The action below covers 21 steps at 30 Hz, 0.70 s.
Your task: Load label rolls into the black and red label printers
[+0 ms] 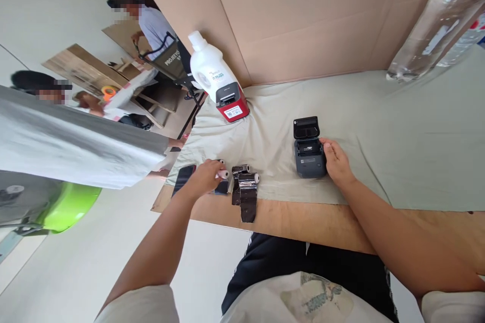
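Note:
A small dark grey label printer point(308, 154) sits on the cloth-covered table with its lid flipped open toward the back. My right hand point(335, 161) rests against its right side, steadying it. My left hand point(204, 176) is closed around a small white paper roll point(223, 174) near the table's front edge. Right beside it lie two more rolls in dark shiny wrapping point(245, 184), one wrapper trailing over the wooden edge. A black phone point(184, 177) lies just left of my left hand.
A red and white printer point(232, 103) and a white bottle point(206, 65) stand at the back left. A cardboard wall point(303, 20) backs the table. A clear plastic bottle point(435, 25) looms at the right. Other people work at tables on the left.

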Each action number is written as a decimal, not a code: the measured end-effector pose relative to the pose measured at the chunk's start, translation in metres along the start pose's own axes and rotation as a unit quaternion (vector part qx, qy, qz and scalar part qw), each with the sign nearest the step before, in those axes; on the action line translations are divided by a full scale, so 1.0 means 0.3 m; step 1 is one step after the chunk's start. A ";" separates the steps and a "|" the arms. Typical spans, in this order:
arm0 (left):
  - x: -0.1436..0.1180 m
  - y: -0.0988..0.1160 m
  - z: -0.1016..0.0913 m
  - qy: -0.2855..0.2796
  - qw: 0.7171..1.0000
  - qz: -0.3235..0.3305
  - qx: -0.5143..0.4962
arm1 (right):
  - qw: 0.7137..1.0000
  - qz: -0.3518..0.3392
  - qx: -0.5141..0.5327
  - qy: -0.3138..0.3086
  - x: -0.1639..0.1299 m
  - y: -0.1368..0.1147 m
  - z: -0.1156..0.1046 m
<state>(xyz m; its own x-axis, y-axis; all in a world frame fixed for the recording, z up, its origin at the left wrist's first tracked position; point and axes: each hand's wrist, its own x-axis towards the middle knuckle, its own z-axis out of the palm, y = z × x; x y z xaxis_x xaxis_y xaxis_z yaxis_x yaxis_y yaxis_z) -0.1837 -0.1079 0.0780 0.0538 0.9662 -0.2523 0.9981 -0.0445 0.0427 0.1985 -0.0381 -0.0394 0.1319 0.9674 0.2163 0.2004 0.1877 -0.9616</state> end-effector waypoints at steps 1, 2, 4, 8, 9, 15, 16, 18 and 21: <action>-0.004 0.009 -0.040 -0.003 1.000 -0.014 -0.021 | 1.000 0.000 0.002 -0.002 0.001 0.003 0.001; -0.008 0.027 -0.086 -0.019 0.998 -0.017 -0.056 | 1.000 0.002 0.003 -0.003 0.002 0.006 0.002; -0.010 0.093 -0.180 -0.095 0.981 0.036 -0.165 | 1.000 0.010 0.005 -0.004 0.004 0.014 0.006; 0.061 0.341 -0.250 -0.223 0.888 0.216 -0.339 | 1.000 0.023 0.019 0.003 0.007 0.031 0.011; 0.100 0.413 -0.232 -0.201 0.882 0.241 -0.351 | 0.999 0.025 0.022 0.004 0.007 0.033 0.011; 0.358 0.708 -0.035 -0.013 0.930 0.254 -0.267 | 0.999 0.030 0.030 0.000 0.010 0.026 0.003; 0.380 0.724 -0.017 -0.012 0.939 0.243 -0.244 | 0.999 0.032 0.032 0.000 0.011 0.023 0.003; 0.401 0.734 0.001 -0.013 0.950 0.228 -0.212 | 0.999 0.034 0.036 0.000 0.012 0.019 0.004; 0.400 0.724 0.001 -0.009 0.948 0.240 -0.208 | 0.999 0.037 0.037 0.002 0.011 0.015 0.007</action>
<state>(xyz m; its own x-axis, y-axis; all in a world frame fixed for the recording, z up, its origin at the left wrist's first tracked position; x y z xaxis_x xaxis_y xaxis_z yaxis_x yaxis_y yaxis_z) 0.0396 -0.0016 0.0566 0.5035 0.8551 -0.1237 0.7601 -0.3703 0.5340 0.1979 -0.0338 -0.0435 0.1480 0.9783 0.1447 0.1179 0.1278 -0.9848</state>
